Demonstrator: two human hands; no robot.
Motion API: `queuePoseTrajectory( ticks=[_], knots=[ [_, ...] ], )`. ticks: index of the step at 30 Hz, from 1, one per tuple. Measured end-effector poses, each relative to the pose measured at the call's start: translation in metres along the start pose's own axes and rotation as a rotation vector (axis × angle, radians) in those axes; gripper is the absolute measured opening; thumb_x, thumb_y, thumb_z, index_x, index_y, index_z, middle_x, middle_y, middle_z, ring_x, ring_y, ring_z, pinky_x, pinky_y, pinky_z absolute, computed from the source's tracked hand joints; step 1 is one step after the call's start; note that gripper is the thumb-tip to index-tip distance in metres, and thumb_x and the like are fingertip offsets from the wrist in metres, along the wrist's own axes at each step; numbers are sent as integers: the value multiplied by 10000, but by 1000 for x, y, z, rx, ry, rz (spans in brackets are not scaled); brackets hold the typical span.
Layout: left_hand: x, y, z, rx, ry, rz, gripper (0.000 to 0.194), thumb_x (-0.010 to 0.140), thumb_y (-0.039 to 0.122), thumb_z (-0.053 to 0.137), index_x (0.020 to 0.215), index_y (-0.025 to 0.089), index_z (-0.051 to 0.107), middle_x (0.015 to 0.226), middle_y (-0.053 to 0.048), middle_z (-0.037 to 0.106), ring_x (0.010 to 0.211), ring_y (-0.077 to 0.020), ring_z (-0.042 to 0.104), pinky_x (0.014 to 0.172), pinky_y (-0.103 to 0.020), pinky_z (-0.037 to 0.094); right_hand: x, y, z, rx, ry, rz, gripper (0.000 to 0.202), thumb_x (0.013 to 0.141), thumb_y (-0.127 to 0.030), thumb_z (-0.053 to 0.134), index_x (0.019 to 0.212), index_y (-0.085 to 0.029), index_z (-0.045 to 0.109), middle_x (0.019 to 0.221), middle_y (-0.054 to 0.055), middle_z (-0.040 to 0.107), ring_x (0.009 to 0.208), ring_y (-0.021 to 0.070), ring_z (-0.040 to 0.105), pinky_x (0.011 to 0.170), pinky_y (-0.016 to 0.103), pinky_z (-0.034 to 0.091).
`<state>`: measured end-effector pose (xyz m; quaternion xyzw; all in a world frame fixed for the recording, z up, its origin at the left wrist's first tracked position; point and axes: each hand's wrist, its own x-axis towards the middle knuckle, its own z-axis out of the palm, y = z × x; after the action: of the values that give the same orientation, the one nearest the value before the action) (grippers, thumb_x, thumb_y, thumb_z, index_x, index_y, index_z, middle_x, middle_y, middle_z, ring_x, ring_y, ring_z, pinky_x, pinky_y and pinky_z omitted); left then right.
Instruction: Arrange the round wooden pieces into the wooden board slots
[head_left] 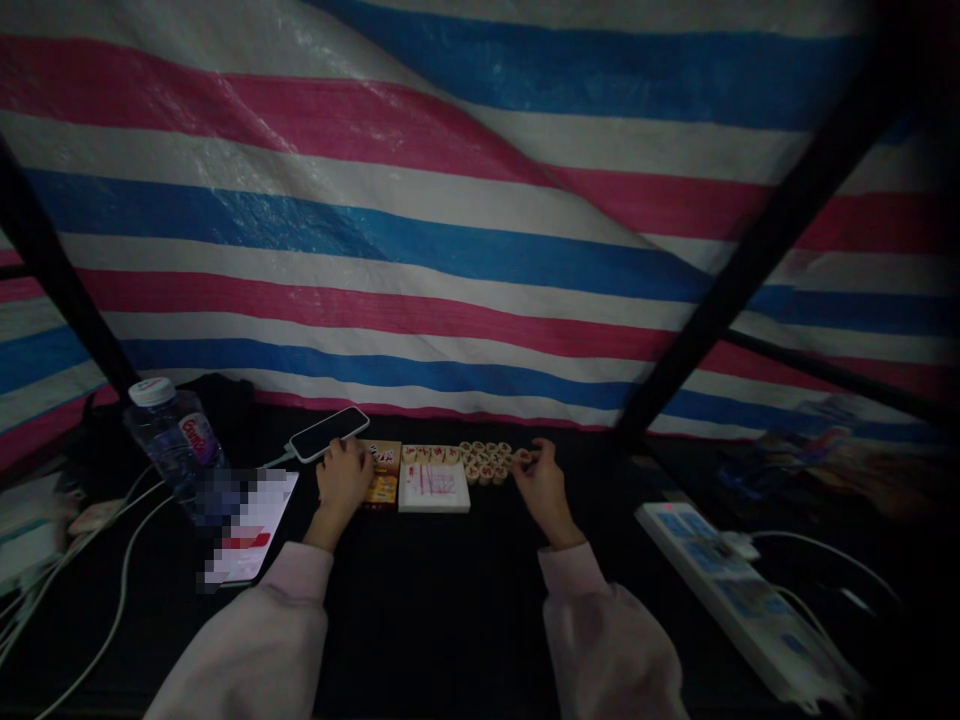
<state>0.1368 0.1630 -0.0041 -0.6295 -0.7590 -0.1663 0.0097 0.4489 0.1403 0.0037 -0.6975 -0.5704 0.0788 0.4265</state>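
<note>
Round wooden pieces with printed characters point(486, 462) stand in short rows on the black table. My right hand point(541, 484) is at their right end, thumb and fingers pinched on one round piece point(523, 457). Left of the rows is a white box point(433, 489) with red print on its top, and more round pieces point(430, 454) line up along its back edge. My left hand point(345, 482) rests at the left side of a brown and yellow box point(384, 472), fingers bent against its edge; whether they grip it is unclear.
Behind my left hand lies a phone point(330, 434) with a cable. A clear bottle point(176, 440) and a lit tablet point(259, 530) are at the left. A white power strip point(720, 590) with cables lies at the right. Striped sheeting point(420, 230) hangs behind.
</note>
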Motion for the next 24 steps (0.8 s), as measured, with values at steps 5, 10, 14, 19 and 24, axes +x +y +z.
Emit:
queuePoseTrajectory(
  ticks=[5,10,14,19,24],
  knots=[
    [0,1,-1,-2,-8,-12,406,885,386,328,1167,158,511,1146,-154,502,1032,-279,543,838,-407,425,-5,20,9,-75,-71,49,447,680,-209,515,1110,-120,430,801,61,616,726,192,618,680,307,484],
    [0,1,-1,-4,-16,-18,413,886,394,326,1168,157,512,1150,-152,501,1036,-282,541,842,-407,424,-10,23,17,-51,-136,56,486,644,-147,518,1123,-130,441,774,20,602,659,159,609,646,282,490],
    [0,0,0,-8,-13,-9,427,889,395,312,1188,155,500,1161,-157,496,1036,-291,543,831,-416,427,-9,24,16,-32,-144,48,527,646,-118,514,1165,-118,423,792,22,593,652,148,601,657,280,496],
    [0,1,-3,-12,-29,-12,430,889,393,315,1197,151,492,1181,-161,489,1054,-295,536,840,-419,424,-9,25,16,-58,-160,72,524,672,-108,493,1191,-102,420,768,28,589,707,175,609,686,309,501],
    [0,2,-4,-11,-35,-19,430,888,388,322,1209,156,489,1186,-159,489,1061,-290,532,850,-412,422,-13,9,5,-262,-64,-13,585,669,-61,486,1245,-111,402,1107,150,516,1043,241,548,887,361,442]
  ],
)
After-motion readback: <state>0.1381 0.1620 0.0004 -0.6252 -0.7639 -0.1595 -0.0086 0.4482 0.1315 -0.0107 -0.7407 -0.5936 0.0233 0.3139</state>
